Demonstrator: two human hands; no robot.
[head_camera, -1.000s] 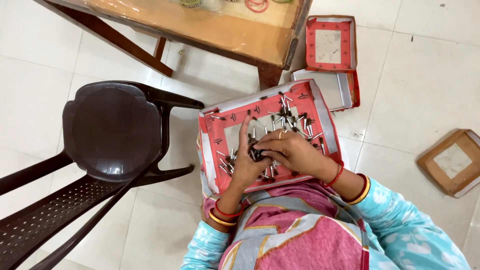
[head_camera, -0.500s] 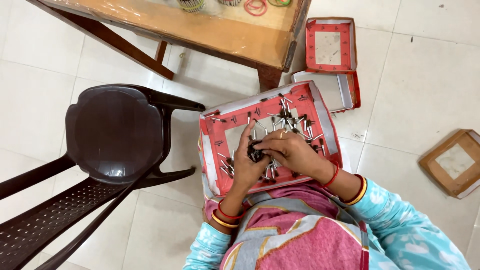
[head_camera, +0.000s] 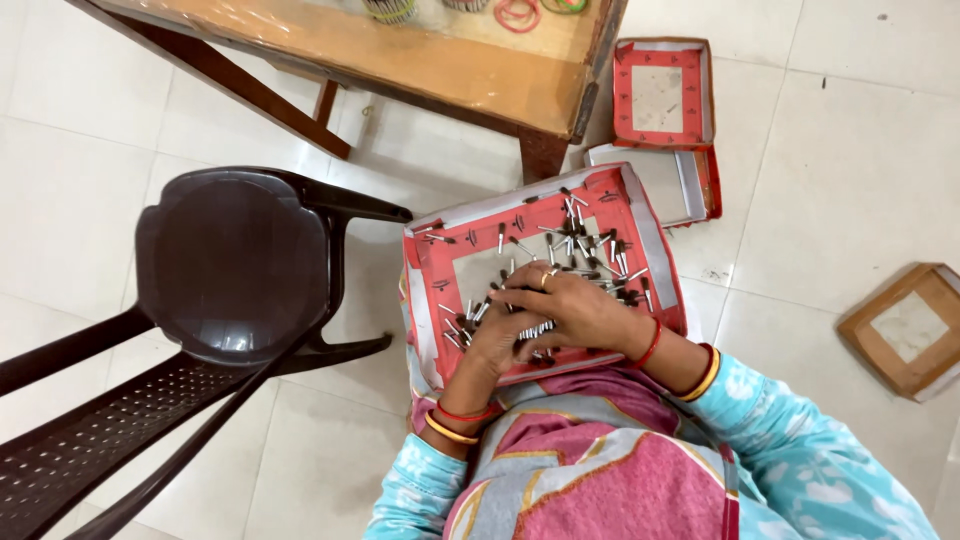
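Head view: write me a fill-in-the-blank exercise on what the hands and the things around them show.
1. Both hands, the left hand and the right hand, rest over a red ____ lid on the lap.
2. The lid holds many small ____ pins.
3. The dark plastic chair stands on the person's ____ side.
4. A brown box lies on the ____ floor.

Missing words: cardboard; metal; left; tiled

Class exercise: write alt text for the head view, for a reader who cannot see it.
Both hands, left hand and right hand, meet over a shallow red cardboard tray of small dark metal-tipped pieces on the person's lap. A dark brown plastic chair stands alongside on white floor tiles.
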